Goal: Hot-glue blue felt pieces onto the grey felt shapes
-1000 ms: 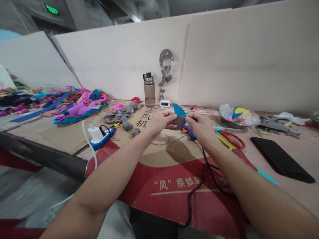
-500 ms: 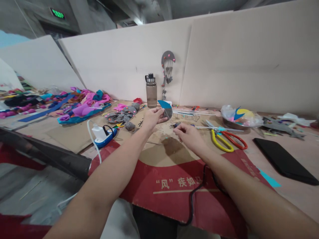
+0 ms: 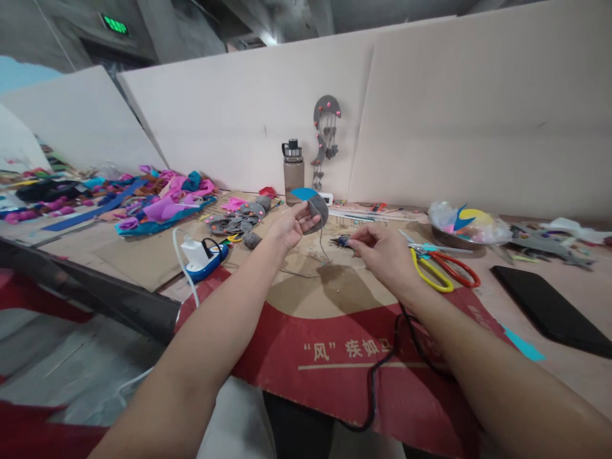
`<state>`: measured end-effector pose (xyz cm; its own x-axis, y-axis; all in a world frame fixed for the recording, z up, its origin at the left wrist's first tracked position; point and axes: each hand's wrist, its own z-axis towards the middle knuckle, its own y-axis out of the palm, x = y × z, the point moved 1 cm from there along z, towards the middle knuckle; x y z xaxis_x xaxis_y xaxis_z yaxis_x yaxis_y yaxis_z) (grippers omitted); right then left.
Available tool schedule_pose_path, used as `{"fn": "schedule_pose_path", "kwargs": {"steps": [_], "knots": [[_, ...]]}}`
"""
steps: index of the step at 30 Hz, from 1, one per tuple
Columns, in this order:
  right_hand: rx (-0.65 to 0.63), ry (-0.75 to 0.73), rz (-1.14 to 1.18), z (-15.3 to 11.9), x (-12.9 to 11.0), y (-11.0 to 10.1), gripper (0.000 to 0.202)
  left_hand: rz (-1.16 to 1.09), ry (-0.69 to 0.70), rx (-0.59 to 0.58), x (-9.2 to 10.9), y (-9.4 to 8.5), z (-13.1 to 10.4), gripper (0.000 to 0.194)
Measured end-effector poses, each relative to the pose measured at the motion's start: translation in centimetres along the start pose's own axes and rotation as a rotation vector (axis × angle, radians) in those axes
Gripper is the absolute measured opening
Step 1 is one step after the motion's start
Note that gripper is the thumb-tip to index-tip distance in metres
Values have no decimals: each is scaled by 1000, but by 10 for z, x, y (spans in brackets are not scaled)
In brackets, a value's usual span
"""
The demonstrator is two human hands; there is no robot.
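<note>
Up at twelve o'clock, my left hand (image 3: 292,228) grips the grey felt disc (image 3: 318,206), blue piece (image 3: 303,192) seemingly on, grey yarn (image 3: 324,245) yet loose, while at one my right hand (image 3: 375,250) meets something dark (image 3: 341,241), grip unclear!

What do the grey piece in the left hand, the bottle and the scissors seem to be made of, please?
Grey piece: probably felt, matte and soft-looking.
Bottle: tinted plastic or glass, being smooth and translucent, with a shiny metal-looking collar.
Scissors: silvery blades, probably steel; smooth, bright handles, likely plastic.
</note>
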<state>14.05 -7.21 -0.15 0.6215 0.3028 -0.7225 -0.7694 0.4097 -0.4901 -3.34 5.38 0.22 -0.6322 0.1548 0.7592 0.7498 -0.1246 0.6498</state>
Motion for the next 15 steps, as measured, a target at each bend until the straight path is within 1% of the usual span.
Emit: {"fn": "schedule_pose_path", "kwargs": {"steps": [2, 4, 7, 8, 9, 10, 11, 12, 14, 15], "knots": [[-21, 3, -75, 0, -3, -3, 7, 11, -3, -3, 0, 0, 0, 9], [-7, 2, -178, 3, 0, -6, 10, 26, 4, -8, 0, -1, 0, 9], [42, -9, -386, 9, 16, -10, 24, 64, 58, -46, -1, -1, -1, 10], [56, 0, -488, 10, 23, -10, 28, 86, 88, -65, -1, 0, -2, 10], [56, 41, -596, 12, 31, -9, 29, 115, 119, -80, -1, 1, -4, 10], [20, 110, -687, 13, 40, -7, 32, 149, 148, -90, -2, 2, -6, 10], [-51, 169, -745, 13, 48, -4, 37, 185, 175, -89, -2, 4, -8, 10], [-121, 199, -782, 14, 54, -1, 41, 220, 197, -87, -3, 6, -10, 8], [-197, 232, -795, 15, 64, 4, 37, 271, 222, -95, -5, 9, -14, 6], [-200, 229, -753, 16, 66, 5, 32, 283, 226, -105, -6, 11, -15, 7]]}}
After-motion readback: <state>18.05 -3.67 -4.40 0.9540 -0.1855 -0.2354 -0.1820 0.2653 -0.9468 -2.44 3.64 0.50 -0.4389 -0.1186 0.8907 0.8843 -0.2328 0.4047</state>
